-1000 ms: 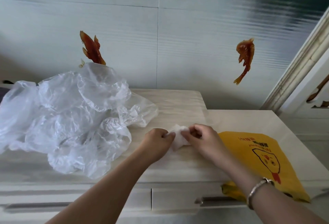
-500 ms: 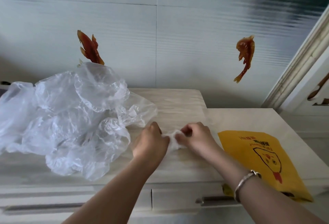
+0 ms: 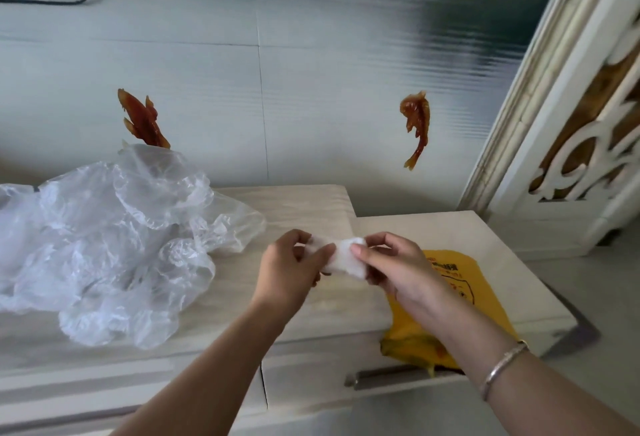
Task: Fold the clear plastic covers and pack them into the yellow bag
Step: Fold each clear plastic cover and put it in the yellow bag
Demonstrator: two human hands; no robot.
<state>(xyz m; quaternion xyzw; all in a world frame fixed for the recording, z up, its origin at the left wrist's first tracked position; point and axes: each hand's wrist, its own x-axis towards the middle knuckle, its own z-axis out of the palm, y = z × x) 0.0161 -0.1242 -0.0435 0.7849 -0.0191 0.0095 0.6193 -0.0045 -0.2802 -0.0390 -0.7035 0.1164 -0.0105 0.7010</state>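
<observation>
A small folded clear plastic cover (image 3: 343,257), bunched white and compact, is held above the cabinet top between both hands. My left hand (image 3: 289,273) pinches its left end and my right hand (image 3: 398,269) grips its right end. A big heap of loose, crumpled clear plastic covers (image 3: 104,241) lies on the left of the cabinet top. The yellow bag (image 3: 453,283) with a printed cartoon lies flat under my right forearm, its lower end drooping over the cabinet's front edge.
The pale wood-grain cabinet top (image 3: 311,203) steps to a lower section on the right. A drawer handle (image 3: 384,375) sits below the front edge. Two orange fish decorations (image 3: 417,124) hang on the wall behind. A carved white door frame (image 3: 571,124) stands at right.
Both hands lifted the small folded cover off the cabinet top and moved slightly right, toward the yellow bag. The view tilted upward. The pile has not moved.
</observation>
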